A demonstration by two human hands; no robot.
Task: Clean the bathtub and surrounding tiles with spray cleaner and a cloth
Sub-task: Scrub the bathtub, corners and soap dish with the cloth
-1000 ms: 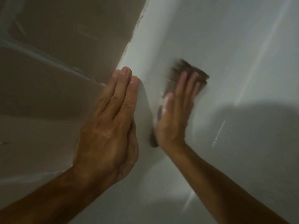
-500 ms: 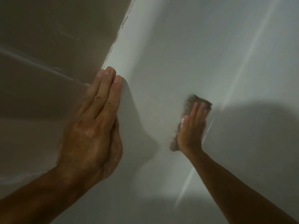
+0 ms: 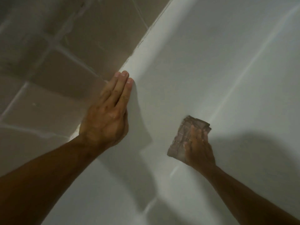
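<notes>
Item: cloth (image 3: 186, 137), brownish, folded, flat on the bathtub (image 3: 227, 70) inner wall under our right hand (image 3: 198, 150), fingers straight, pressing. It has slid down and away from the rim since a second ago (wiping stroke underway). Left hand (image 3: 108, 114) flat, fingers extended, braced on the rim beside the tiles (image 3: 68, 75).

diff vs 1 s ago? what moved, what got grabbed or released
The right hand slid the cloth down the white bathtub wall, away from the rim and from the left hand. Nothing grabbed or released. Unchanged: right hand pressing flat on the cloth, left hand braced flat on the rim beside the brown tiles.
</notes>
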